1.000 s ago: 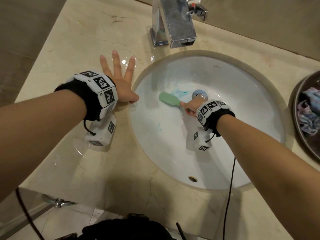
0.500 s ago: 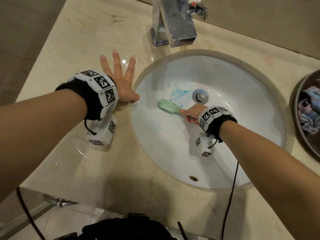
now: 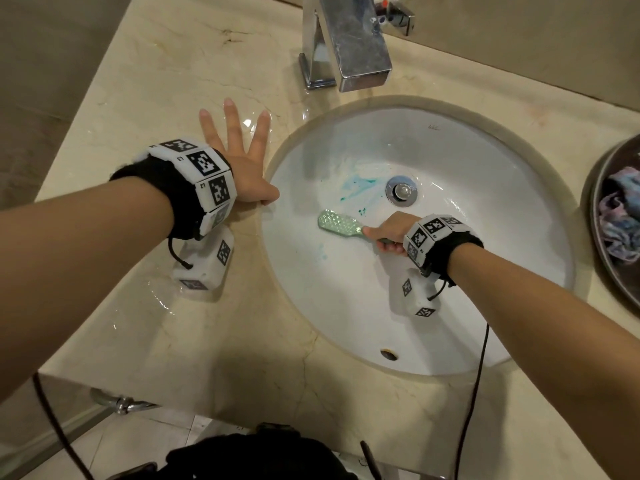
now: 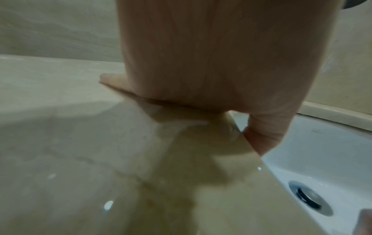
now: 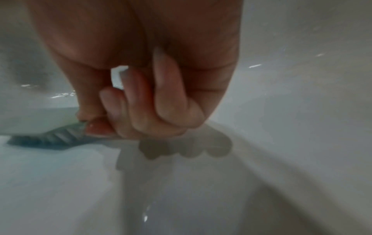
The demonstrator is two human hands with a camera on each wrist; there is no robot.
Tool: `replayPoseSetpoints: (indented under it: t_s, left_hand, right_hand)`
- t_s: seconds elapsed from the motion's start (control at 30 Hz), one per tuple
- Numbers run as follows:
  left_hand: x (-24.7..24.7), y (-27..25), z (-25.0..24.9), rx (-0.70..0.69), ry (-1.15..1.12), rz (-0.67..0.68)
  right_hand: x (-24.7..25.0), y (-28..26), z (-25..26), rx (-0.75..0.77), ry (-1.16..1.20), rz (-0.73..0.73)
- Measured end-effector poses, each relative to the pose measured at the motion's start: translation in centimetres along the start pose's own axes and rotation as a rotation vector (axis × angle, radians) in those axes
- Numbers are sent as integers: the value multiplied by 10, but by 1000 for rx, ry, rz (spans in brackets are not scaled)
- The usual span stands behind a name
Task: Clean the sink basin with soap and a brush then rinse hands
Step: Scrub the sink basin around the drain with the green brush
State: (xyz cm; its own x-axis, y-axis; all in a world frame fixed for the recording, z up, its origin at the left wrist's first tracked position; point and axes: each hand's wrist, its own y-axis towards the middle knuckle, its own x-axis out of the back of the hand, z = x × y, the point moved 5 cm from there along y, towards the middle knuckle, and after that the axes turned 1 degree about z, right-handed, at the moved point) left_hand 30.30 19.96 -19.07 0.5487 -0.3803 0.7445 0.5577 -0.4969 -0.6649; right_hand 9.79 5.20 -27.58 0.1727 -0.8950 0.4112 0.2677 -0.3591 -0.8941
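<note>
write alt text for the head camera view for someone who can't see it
A person's right hand grips a green brush inside a white sink basin streaked with blue-green soap. Their left hand rests flat, fingers spread, on the wet beige counter below a chrome faucet.

The light is warm and rather dim, and it seems to come from above. In the head view the picture is mostly sharp; small glare spots lie on the wet bench (image 3: 194, 306) and on the white sink basin (image 3: 346, 306), and the chrome faucet (image 3: 349, 39) shines. Soft shadows fall under both wrists. Straight lines bend near the edges of this wide view. The left wrist view is soft and out of focus, with a broad dark shadow on the bench. The right wrist view is blurred too; the fingers (image 5: 141, 101) and the brush (image 5: 52, 139) look smeared.
</note>
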Motion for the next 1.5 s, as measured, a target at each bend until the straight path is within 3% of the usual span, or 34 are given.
replayPoseSetpoints:
  t_s: [0.13, 0.27, 0.4, 0.57, 0.67, 0.77, 0.87, 1.03, 1.17, 1.3, 1.37, 1.5]
  left_hand:
    - [0, 0, 0, 2, 2, 0]
    - [0, -1, -1, 1, -1, -1]
    - [0, -2, -2, -2, 0, -2]
    - [1, -1, -2, 5, 0, 4]
    - [1, -2, -2, 8, 2, 3]
    - [2, -3, -3, 8, 6, 0]
    - [2, -3, -3, 14, 8, 2]
    - [1, -3, -3, 12, 6, 8]
    - [1, -3, -3, 13, 6, 9]
    - [1, -3, -2, 15, 3, 17]
    - [2, -3, -2, 17, 5, 18]
    - [2, -4, -2, 19, 2, 19]
  right_hand:
    - [13, 7, 4, 12, -16, -112]
    - [-2, 8, 15, 99, 37, -25]
    - [-11, -3, 8, 86, -24, 93]
    - [13, 1, -6, 6, -32, -23]
    - [18, 9, -3, 2, 84, -74]
    - [6, 11, 7, 32, 188, -9]
    - [-12, 8, 15, 80, 146, 106]
    - [-5, 2, -2, 32, 71, 167]
    - [16, 8, -16, -32, 47, 77]
    - [16, 17, -3, 18, 109, -28]
    - [6, 20, 7, 51, 179, 9]
    - [-19, 15, 14, 38, 175, 217]
